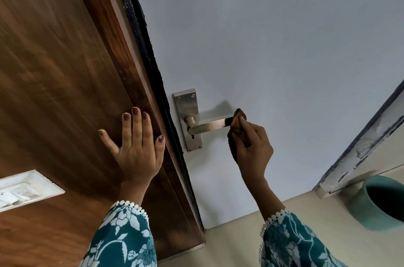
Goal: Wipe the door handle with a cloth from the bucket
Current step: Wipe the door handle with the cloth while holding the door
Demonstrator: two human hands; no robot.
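A steel lever door handle (208, 125) on a steel backplate (188, 111) sits on the pale grey door (273, 48). My right hand (252, 146) is shut on a brown cloth (237, 118), which is pressed around the free end of the lever. Part of the cloth hangs down behind my palm. My left hand (136, 146) lies flat, fingers spread, on the dark wooden door frame (65, 69) to the left of the handle. A teal bucket (380, 201) stands on the floor at the lower right, its inside dark.
A white switch plate (24, 189) is set in the wood panel at the lower left. A black seal strip (150, 58) runs along the door edge. Beige floor (236, 242) shows below the door. A worn, paint-chipped frame (367, 146) stands to the right.
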